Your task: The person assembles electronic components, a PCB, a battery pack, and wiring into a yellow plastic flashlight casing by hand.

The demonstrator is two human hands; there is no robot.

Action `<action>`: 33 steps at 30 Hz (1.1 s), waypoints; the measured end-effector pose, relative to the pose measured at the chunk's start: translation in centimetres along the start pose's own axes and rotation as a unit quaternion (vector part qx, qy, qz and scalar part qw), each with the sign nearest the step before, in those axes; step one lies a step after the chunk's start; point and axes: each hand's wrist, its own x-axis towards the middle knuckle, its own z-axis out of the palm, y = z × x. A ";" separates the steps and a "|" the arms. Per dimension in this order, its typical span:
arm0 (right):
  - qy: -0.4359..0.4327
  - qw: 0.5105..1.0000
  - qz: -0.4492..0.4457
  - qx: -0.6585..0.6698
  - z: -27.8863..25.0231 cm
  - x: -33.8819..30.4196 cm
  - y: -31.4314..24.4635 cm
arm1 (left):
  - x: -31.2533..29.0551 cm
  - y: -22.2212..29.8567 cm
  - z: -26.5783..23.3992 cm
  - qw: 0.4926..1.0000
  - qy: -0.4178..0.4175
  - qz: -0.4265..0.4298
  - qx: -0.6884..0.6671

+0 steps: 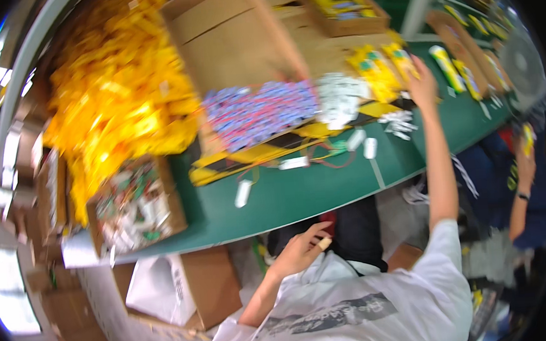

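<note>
My right hand [423,82] reaches far over the green table, fingers closed on the edge of a yellow packet [398,59] with a pale printed patch. Just left of it lie more yellow packets [372,73] in a row. My left hand [302,249] hangs in front of my body, below the table edge, its fingers loosely apart and holding nothing; a tan wrap shows on one finger. Left of the packets are a pile of white pieces [342,99] and a broad heap of small purple-blue wrapped items with red strands [259,113]. Slight blur hides fine detail.
A mound of yellow bags [125,98] fills the left side, above a carton of mixed scraps [135,205]. Yellow-black tape [222,168] edges the cardboard tray [213,35]. White tags [244,193] lie on the green table [275,199]. At right, a co-worker's hand [526,162] holds something yellow.
</note>
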 end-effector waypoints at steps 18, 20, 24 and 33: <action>-0.329 0.885 -0.169 0.282 -1.3 -27.9 -27.8 | 5.1 2.7 -33.6 0.566 0.254 0.005 0.785; -0.332 0.885 -0.229 0.233 1.2 -26.3 -29.9 | 4.5 5.1 -32.2 0.615 0.293 0.073 0.728; -0.383 0.829 -0.393 0.109 5.3 -25.5 -33.9 | -1.7 8.4 -29.2 0.620 0.494 0.267 0.547; -0.442 0.771 -0.443 0.120 0.8 -27.4 -30.4 | -11.8 6.4 -10.7 0.671 0.571 0.317 0.352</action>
